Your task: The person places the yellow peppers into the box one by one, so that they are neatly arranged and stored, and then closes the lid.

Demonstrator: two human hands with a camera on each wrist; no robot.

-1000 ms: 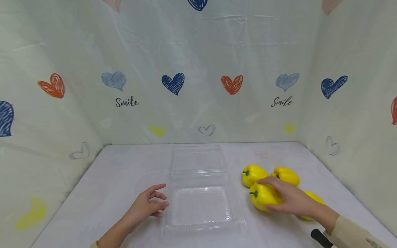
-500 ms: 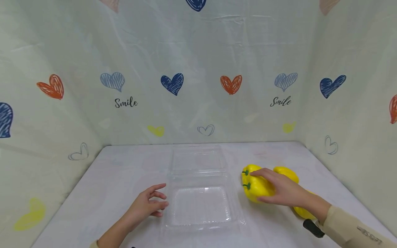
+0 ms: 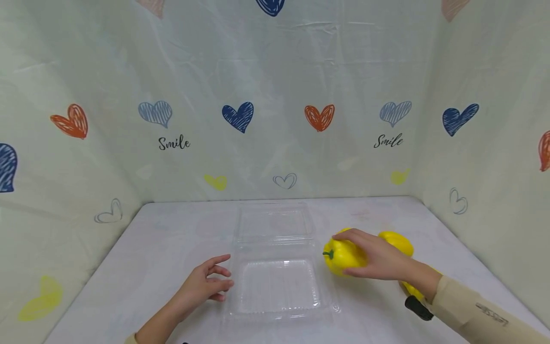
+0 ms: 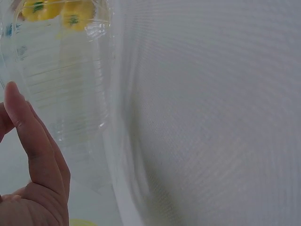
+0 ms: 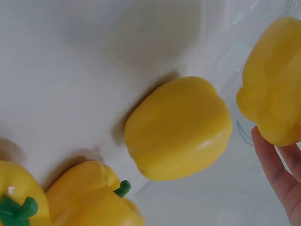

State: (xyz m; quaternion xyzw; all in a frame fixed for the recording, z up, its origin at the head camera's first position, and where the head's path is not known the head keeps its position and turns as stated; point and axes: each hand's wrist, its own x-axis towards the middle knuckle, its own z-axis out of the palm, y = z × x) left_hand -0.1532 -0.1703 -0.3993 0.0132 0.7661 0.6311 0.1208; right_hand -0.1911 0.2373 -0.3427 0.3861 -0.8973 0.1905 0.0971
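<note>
My right hand [image 3: 380, 255] grips a yellow bell pepper [image 3: 345, 257] from above, its green stem pointing left, just right of the clear plastic container. In the right wrist view this held pepper [image 5: 277, 80] is clear of the table, with fingertips against its side. My left hand [image 3: 201, 286] rests beside the container's left edge, fingers loosely bent and holding nothing. The clear container [image 3: 279, 313] lies with its lid [image 3: 275, 224] folded back, away from me. Three more yellow peppers lie on the right: one [image 5: 178, 129] mostly hidden behind the held one in the head view.
The other two peppers, a far one [image 3: 397, 242] and a near one [image 3: 413, 290], are partly covered by my right arm. A dark wrist device [image 3: 418, 308] sits below the right sleeve. Heart-printed curtains [image 3: 275, 71] enclose the white table [image 3: 180, 229] at the back and sides.
My right hand has carried the gripped pepper left and slightly away from me, toward the container, passing in front of another pepper. The left hand has stayed where it was.
</note>
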